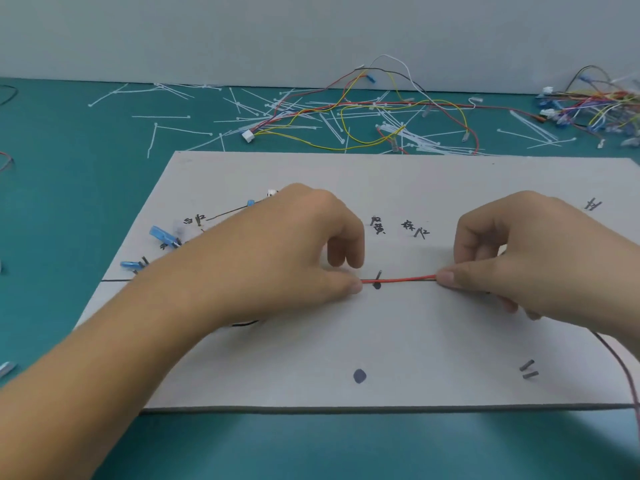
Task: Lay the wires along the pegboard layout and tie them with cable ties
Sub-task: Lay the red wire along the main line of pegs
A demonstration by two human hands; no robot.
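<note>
A grey pegboard (381, 341) lies on the green table, with dark pegs, marker dots and handwritten labels. A red wire (403, 280) runs straight along the board's middle line, passing a small peg (378, 276). My left hand (287, 251) pinches the wire's left part between thumb and fingers. My right hand (526, 251) pinches it on the right, and the wire trails off under that hand towards the lower right (620, 365). Blue terminals (161, 235) and a white connector (272, 193) sit on the board's left side, partly hidden by my left arm.
Loose white cable ties (242, 112) are scattered across the table behind the board. A harness of yellow, red, black and white wires (367, 112) lies among them. Another bundle of coloured wires with blue terminals (595, 105) sits at the far right. Two pegs (529, 370) stand near the board's front right.
</note>
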